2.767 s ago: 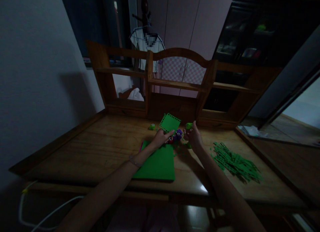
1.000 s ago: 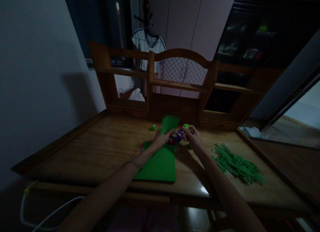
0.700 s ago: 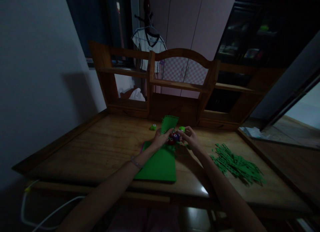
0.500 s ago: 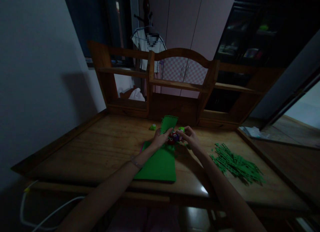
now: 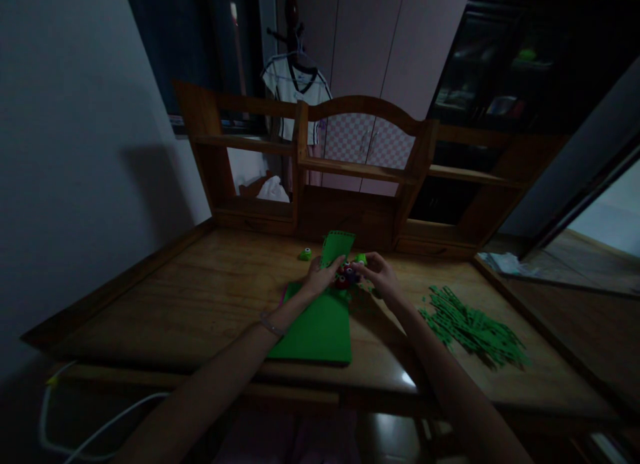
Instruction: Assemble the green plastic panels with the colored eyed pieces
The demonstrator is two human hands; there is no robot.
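My left hand [image 5: 324, 276] is closed on a narrow green sheet [image 5: 339, 245], which stands up from its fingers. Small dark notches or holes run along the sheet's top and left edges. To the right, my right hand [image 5: 376, 275] has its fingers bent in a pinch on a small lime-green thing with an eye [image 5: 360, 258], partly hidden by the fingers. Between the hands sits a cluster of small red and purple things with round eyes [image 5: 344, 276]. Below my left forearm lies a stack of larger green sheets [image 5: 317, 331].
Another lime-green thing with an eye [image 5: 305, 254] stands left of the hands. A pile of notched green strips [image 5: 475, 331] lies at the right, with small green scraps [image 5: 370, 289] near my right hand. A wooden shelf unit [image 5: 350, 211] rises along the desk's back.
My right hand has shifted slightly left, closer to the green sheet, and the lime-green thing at its fingers has moved with it. The left hand and sheet stay nearly still.
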